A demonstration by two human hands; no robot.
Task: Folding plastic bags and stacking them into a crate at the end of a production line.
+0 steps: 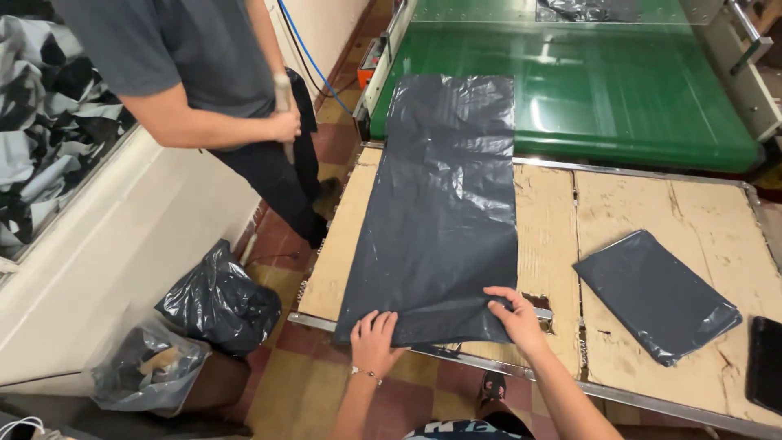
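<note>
A long dark grey plastic bag [444, 204] lies flat along a cardboard-covered table [643, 204], its far end resting on a green conveyor belt [619, 90]. My left hand [373, 336] presses flat on the bag's near left corner at the table edge. My right hand [515, 316] pinches the bag's near right edge, fingers curled on the plastic. A folded stack of dark grey bags [656, 295] sits on the cardboard to the right of my right hand.
Another person [220, 81] stands at the left, holding a pale stick-like object. Filled black and clear sacks [191, 334] sit on the tiled floor below. A black flat device [766, 363] lies at the table's right edge. A white bin holds scrap plastic [49, 106].
</note>
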